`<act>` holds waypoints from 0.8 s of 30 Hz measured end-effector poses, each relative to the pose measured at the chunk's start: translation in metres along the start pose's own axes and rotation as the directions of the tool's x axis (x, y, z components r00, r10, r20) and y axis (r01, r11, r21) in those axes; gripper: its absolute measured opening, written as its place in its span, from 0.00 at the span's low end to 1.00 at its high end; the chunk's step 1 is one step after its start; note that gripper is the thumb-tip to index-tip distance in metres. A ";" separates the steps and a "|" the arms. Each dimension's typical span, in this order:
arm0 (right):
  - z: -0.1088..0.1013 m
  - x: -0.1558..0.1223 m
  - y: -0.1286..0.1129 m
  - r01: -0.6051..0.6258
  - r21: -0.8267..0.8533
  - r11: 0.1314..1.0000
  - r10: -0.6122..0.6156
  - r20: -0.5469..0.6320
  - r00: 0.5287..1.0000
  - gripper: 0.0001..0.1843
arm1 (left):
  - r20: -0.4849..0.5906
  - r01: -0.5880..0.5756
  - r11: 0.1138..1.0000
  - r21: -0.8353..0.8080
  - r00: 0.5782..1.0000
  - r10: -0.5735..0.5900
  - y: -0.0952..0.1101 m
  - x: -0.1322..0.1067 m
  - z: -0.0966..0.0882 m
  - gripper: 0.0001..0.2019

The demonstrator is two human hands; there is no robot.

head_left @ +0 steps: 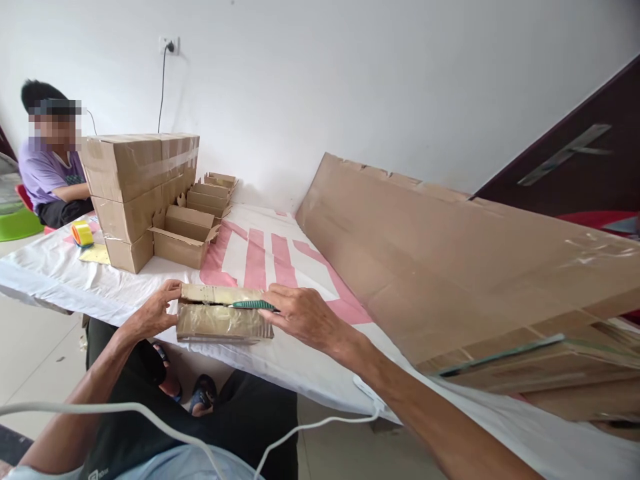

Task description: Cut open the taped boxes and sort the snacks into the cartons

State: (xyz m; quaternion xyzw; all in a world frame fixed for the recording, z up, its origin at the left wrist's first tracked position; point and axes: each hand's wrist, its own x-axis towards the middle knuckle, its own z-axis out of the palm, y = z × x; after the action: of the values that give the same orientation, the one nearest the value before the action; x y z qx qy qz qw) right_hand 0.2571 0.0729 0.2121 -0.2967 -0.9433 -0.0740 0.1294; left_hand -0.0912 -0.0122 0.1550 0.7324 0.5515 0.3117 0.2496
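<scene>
hands (225, 313) on taped cardboard box (223, 321), green-handled cutter (253, 305) in right

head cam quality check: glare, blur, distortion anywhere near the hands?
Head view: even, soft light with faint shadows. Glare on the tape over the small box between the left hand and right hand, and on the large cardboard sheet. Wide-angle stretch bends the edges and the forearms. The green-handled knife is sharp. Another person's face, far left, is pixelated.
</scene>
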 end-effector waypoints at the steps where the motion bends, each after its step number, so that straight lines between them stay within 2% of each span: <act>1: -0.003 -0.003 0.003 -0.007 0.026 1.000 0.008 -0.027 1.000 0.13 | -0.008 -0.013 1.000 0.004 1.000 0.013 0.000 0.001 0.001 0.24; 6: -0.023 -0.019 0.014 -0.098 0.295 0.951 0.136 -0.112 0.984 0.13 | -0.032 -0.073 0.997 0.025 0.997 0.073 -0.001 0.000 0.004 0.19; 9: -0.028 -0.031 0.025 -0.181 0.477 0.860 0.282 -0.150 0.947 0.13 | 0.010 -0.047 0.999 0.002 0.999 0.047 -0.004 -0.001 0.001 0.22; 11: -0.027 -0.038 0.031 -0.223 0.532 0.817 0.354 -0.156 0.922 0.14 | 0.028 -0.021 0.999 -0.045 0.999 0.022 -0.006 -0.001 -0.001 0.27; 16: -0.021 -0.040 0.035 -0.224 0.558 0.799 0.352 -0.132 0.927 0.13 | 0.053 -0.006 0.992 -0.123 0.999 0.013 -0.011 0.003 -0.003 0.41; 20: -0.015 -0.035 0.043 -0.212 0.543 0.813 0.375 -0.208 0.903 0.13 | 0.033 -0.003 0.993 -0.117 0.999 0.007 -0.011 0.004 -0.005 0.42; 22: -0.003 -0.034 0.053 -0.243 0.522 0.817 0.416 -0.242 0.877 0.14 | 0.029 -0.010 0.993 -0.114 1.000 0.014 -0.011 0.004 -0.006 0.41; 24: 0.021 -0.037 0.062 -0.298 0.488 0.820 0.461 -0.254 0.851 0.16 | 0.034 -0.004 0.993 -0.115 0.999 0.008 -0.011 0.003 -0.007 0.40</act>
State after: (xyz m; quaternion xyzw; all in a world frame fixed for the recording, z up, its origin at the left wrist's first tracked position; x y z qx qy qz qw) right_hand 0.3176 0.1079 0.1857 -0.4267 -0.8156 0.1110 0.3747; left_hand -0.1029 -0.0063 0.1518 0.7238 0.5261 0.3309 0.2999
